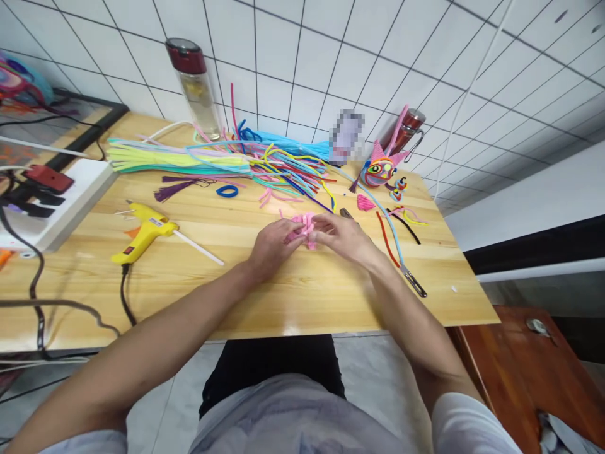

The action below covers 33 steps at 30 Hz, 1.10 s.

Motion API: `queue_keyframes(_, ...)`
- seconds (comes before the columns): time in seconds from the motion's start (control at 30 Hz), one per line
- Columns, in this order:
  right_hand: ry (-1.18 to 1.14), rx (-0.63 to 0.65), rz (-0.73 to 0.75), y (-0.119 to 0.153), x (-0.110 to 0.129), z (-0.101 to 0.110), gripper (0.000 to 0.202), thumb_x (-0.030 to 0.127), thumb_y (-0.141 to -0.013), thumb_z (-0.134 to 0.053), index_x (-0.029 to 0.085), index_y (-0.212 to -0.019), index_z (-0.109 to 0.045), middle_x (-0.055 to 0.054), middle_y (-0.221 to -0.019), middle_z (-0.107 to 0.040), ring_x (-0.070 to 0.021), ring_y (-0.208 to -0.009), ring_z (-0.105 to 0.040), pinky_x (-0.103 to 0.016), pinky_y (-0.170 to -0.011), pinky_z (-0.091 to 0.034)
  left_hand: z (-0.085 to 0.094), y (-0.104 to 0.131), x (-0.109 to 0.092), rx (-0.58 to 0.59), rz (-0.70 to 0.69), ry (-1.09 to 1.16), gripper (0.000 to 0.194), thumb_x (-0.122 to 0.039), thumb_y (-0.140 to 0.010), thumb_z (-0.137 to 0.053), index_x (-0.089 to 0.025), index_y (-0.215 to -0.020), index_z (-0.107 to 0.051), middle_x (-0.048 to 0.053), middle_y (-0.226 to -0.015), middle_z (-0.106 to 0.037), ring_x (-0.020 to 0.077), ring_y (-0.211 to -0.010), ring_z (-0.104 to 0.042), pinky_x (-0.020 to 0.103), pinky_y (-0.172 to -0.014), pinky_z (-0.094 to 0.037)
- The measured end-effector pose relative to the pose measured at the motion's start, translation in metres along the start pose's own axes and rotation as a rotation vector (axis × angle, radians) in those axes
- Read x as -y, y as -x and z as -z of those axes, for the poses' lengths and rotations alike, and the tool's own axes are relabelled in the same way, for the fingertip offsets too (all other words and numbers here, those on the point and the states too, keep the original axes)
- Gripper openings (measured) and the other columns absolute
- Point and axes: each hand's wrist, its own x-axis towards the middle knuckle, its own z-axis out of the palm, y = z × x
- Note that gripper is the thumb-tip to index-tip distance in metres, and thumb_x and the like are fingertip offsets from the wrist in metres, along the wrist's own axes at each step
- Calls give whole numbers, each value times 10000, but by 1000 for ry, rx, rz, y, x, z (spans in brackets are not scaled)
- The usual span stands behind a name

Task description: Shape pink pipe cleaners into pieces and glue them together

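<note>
Here I see the left hand point(271, 248) and right hand point(345, 238) pinching the pink piece point(309, 221), right of the glue gun point(149, 228); probably light and soft, so I would take its edges gently

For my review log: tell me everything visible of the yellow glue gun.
The yellow glue gun looks plastic, with a pale label, an orange trigger and a reddish switch on the handle. It lies on its side on the wooden table, nozzle toward the picture's upper left. A white glue stick protrudes from its back; a black cord leaves the handle.
</note>
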Motion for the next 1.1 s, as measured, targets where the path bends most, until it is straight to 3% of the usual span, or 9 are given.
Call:
queue_keyframes(0.13, 37, -5, 5, -5, -2, -28, 462, 269, -831, -841, 256, -1281, -735, -56, -1046, -815, -212, -884, -755, -351, -788, -599, 0, -2, -1, -45, -24, 42, 260, -180, -961, -612, -200, -1209, -689, 97, -1188, -761, 217, -1139, -705, 368, -1022, -564)
queue_keyframes(0.23, 5, -57, 3, -7, -17, -33, 441, 204, -835, -768, 232, -1273, -738, -36, -973, -786, -180, -796, -713, -331, -752, -579, 2, -5, 3, -190, 114, 29, 263, -112, -927, -551, -196, -1147, -667, 91, -1158, -721, 192, -989, -686, 354, -947, -571)
queue_keyframes(0.33, -32, -140, 55, -6, -23, -34, 396, 194, -843, -698, 232, -1233, -760, -22, -926, -763, -173, -773, -679, -330, -753, -564, 2, -8, 8, -271, 263, 23, 178, -175, -959, -562, -201, -1117, -640, 79, -1132, -692, 176, -898, -648, 349, -928, -558)
queue_keyframes(0.5, -80, -216, 148, -3, -18, -34, 323, 208, -876, -631, 234, -1158, -785, -35, -948, -764, -188, -826, -691, -355, -817, -574, 0, -8, 10, -224, 262, 73, 324, -339, -1007, -603, -173, -1285, -589, 132, -1255, -673, 213, -1008, -650, 390, -973, -552)
queue_keyframes(0.7, -51, -198, 176, -1, -16, -35, 309, 171, -862, -615, 242, -1101, -799, -35, -936, -736, -200, -872, -679, -361, -841, -562, 3, -8, 5, -218, 81, -8, 355, -255, -953, -617, -172, -1298, -619, 174, -1407, -607, 280, -1370, -562, 454, -1164, -475)
queue_keyframes(0.93, -106, -139, 120, 3, -11, -34, 159, 279, -909, -695, 237, -1039, -778, -31, -944, -735, -214, -908, -671, -378, -883, -545, -5, -7, 5, -66, 146, -56, 460, -227, -911, -628, -183, -1369, -621, 144, -1371, -689, 295, -1323, -611, 468, -1169, -461)
queue_keyframes(1.1, -262, -98, 24, 6, -7, -35, 157, 377, -947, -696, 233, -994, -738, -37, -1008, -760, -207, -933, -688, -366, -901, -544, -1, -7, 0, -92, 83, -120, 451, -152, -945, -588, -186, -1390, -655, 166, -1516, -597, 285, -1345, -579, 455, -1157, -450)
